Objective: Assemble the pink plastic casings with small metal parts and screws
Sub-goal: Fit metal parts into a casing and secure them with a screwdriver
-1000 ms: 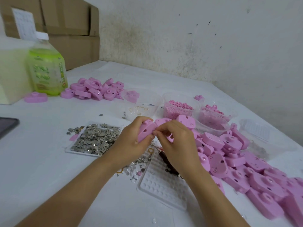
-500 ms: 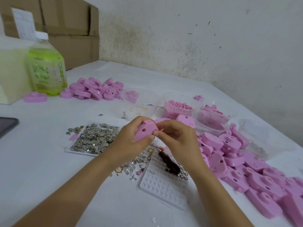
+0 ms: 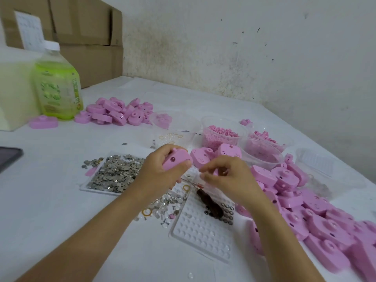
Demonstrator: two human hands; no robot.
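Observation:
My left hand [image 3: 160, 173] grips a pink plastic casing [image 3: 176, 159], held up with a small round hole facing me. My right hand [image 3: 226, 180] hovers just right of it, apart from the casing, fingers curled and thumb near the fingertips; whether it pinches a small part is too blurred to tell. A flat tray of small metal parts [image 3: 114, 174] lies left of my left hand. Loose metal bits and rings [image 3: 162, 208] are scattered below my hands. A dark-handled screwdriver [image 3: 209, 204] rests on a white dimpled tray [image 3: 203, 235].
A big heap of pink casings [image 3: 309, 212] fills the right side, with a smaller pile [image 3: 118, 112] at the back. Clear tubs of small pink pieces [image 3: 221, 133] stand behind my hands. A green bottle [image 3: 58, 86], cardboard boxes [image 3: 85, 27] and a dark screen [image 3: 9, 157] are on the left.
My right hand has drawn away from the casing, down and to the right. My left hand has turned the casing slightly and still holds it.

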